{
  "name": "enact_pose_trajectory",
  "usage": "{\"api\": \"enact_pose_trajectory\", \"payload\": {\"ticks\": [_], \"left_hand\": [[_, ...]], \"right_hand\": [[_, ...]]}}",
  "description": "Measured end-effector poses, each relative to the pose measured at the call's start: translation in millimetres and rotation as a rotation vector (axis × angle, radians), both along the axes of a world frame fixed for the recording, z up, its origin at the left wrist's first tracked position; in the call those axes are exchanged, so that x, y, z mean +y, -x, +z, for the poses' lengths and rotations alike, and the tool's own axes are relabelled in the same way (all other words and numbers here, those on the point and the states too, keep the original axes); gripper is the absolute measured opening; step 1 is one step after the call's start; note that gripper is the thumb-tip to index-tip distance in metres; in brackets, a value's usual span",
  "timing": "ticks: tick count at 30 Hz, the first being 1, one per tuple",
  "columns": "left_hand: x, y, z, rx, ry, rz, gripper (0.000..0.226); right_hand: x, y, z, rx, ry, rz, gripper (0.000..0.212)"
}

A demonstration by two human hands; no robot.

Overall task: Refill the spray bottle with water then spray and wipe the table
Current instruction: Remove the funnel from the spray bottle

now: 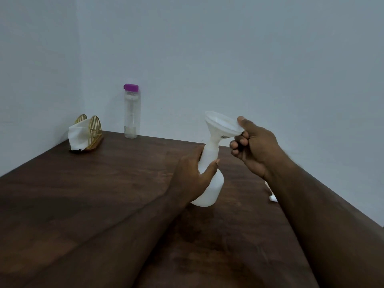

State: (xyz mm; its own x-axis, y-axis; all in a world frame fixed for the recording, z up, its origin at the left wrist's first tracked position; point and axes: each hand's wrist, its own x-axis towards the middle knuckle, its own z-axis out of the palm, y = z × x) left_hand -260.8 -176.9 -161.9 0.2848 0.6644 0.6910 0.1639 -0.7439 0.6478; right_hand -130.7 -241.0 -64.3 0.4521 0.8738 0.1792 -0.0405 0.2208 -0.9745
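Observation:
A white spray bottle (pixel 209 181) without its head stands on the dark wooden table (pixel 104 194), tilted slightly. My left hand (pixel 193 177) grips its shoulder, thumb across the front. A white funnel (pixel 220 126) sits in the bottle's neck. My right hand (pixel 253 146) pinches the funnel's rim at its right side. A clear water bottle (pixel 132 113) with a purple cap stands at the back by the wall. Part of a white piece (pixel 272 197), perhaps the spray head, shows behind my right forearm.
A gold wire napkin holder (pixel 89 132) with white tissues sits in the back left corner. Walls close off the table at the back and left. The table's right edge runs diagonally behind my right arm.

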Motion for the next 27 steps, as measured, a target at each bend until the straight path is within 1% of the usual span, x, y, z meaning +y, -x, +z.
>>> {"api": "enact_pose_trajectory", "payload": {"ticks": [2, 9, 15, 18, 21, 27], "left_hand": [[-0.8, 0.5, 0.2, -0.001, 0.011, -0.006, 0.034], [-0.6, 2.2, -1.2, -0.011, -0.001, -0.015, 0.033], [-0.3, 2.4, -2.1, -0.004, 0.002, -0.012, 0.037], [-0.1, 2.5, -1.3, -0.004, -0.005, -0.013, 0.037], [-1.0, 2.9, -0.1, -0.001, -0.007, -0.011, 0.038], [-0.4, 3.0, -1.5, 0.001, -0.01, -0.016, 0.035]], "right_hand": [[-1.8, 0.9, -0.8, -0.022, 0.009, -0.01, 0.048], [-4.8, 7.6, -7.4, 0.008, -0.009, -0.034, 0.047], [-6.3, 9.4, -8.0, -0.079, -0.01, -0.053, 0.045], [-6.9, 9.2, -7.2, -0.093, -0.017, -0.06, 0.045], [-7.5, 8.0, -7.7, -0.027, -0.015, -0.051, 0.046], [-7.3, 8.1, -7.3, -0.013, -0.018, -0.044, 0.046]]}}
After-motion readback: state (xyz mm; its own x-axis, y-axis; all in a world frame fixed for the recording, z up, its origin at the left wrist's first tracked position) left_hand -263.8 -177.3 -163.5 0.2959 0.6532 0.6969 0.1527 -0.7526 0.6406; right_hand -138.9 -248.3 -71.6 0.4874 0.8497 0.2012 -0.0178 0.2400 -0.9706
